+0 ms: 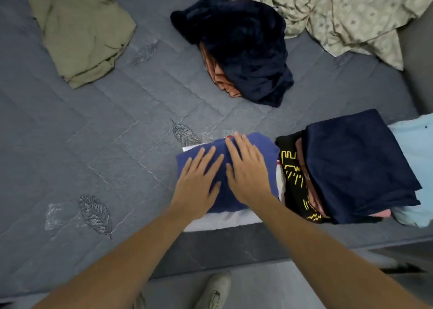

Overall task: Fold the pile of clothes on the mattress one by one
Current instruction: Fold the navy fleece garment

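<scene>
Far left on my grey quilted mattress (98, 125), an olive-green garment (82, 32) lies loosely bunched, not yet folded as far as I can judge. Moving right, my left hand (196, 182) rests flat, fingers straight and spread, on a folded blue garment (264, 149) near the mattress's front edge; a white layer shows beneath it. My right hand (246, 170) lies just beside the left, also flat and gripping nothing, pressing the same cloth smooth. Behind them, near the middle, sits the unfolded pile (243, 48): a crumpled dark navy piece over something orange. To the right of my hands is a finished stack (356, 165), navy on top, black with yellow print below, touching the blue garment. A patterned sheet (351, 10) fills the top right. I judge the task roughly half done: this fold is finishing, the pile and olive piece remain.
</scene>
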